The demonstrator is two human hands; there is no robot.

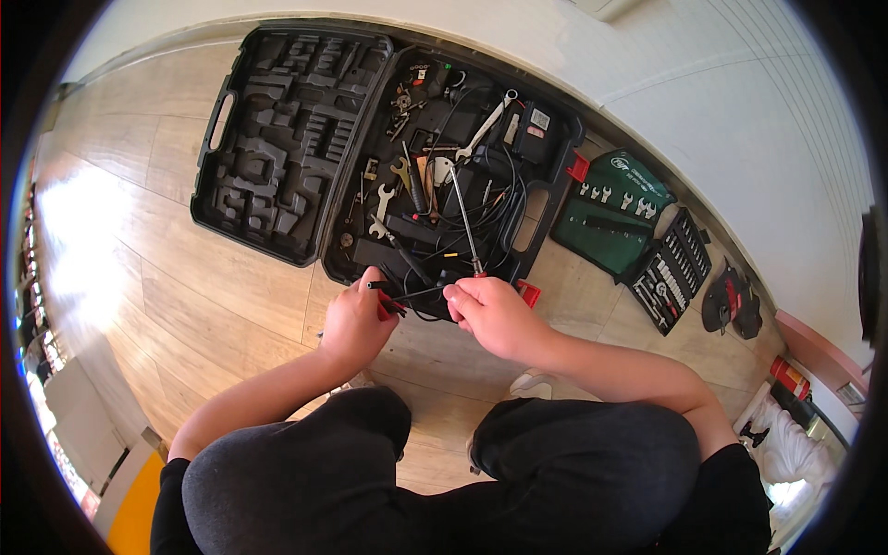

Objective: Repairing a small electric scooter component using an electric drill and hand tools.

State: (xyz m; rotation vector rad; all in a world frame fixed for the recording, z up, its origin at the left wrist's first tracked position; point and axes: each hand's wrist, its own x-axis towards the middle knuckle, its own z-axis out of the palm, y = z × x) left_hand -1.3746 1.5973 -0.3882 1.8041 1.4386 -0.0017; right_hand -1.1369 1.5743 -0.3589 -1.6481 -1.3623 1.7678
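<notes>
At the near edge of an open black tool case point(338, 222), both my hands are closed. My left hand point(354, 324) grips a small bundle of dark, thin pieces point(392, 302) with some red among them; their kind is hard to make out. My right hand point(495, 316) pinches the end of a thin black strand or rod point(424, 292) that runs across to the left hand. Just beyond the right hand a long screwdriver point(464, 213) lies in the case. Around it are a large combination wrench point(487, 127), an open-end wrench point(381, 211) and looped black cables point(518, 199).
The case's moulded lid point(277, 139) lies open to the left. On the right are a green tool roll with wrenches point(610, 208), a socket set point(671, 282) and a dark red-and-black item point(731, 301). A white wall point(703, 92) bounds the far side.
</notes>
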